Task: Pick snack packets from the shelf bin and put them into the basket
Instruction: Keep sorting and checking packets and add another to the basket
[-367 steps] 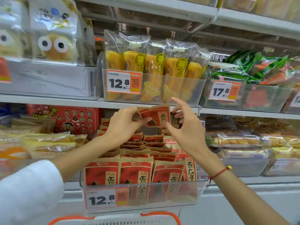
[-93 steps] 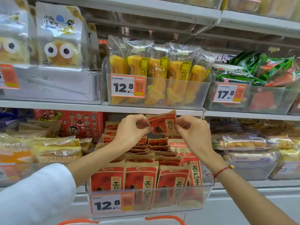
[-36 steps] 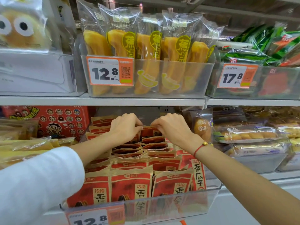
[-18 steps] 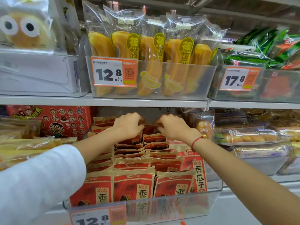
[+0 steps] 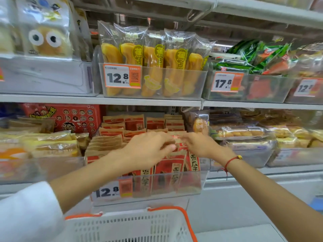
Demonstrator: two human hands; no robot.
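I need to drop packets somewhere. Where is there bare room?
The white basket below the clear bin shows no contents in its visible part. The bin is crowded with red packets, both hands among them.

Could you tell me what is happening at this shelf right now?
A person is reaching both hands into a clear shelf bin of red snack packets. The left hand and right hand meet over the packets, fingers curled on one between them, though blur hides the grip. A white basket with orange trim waits below; its inside is out of view.
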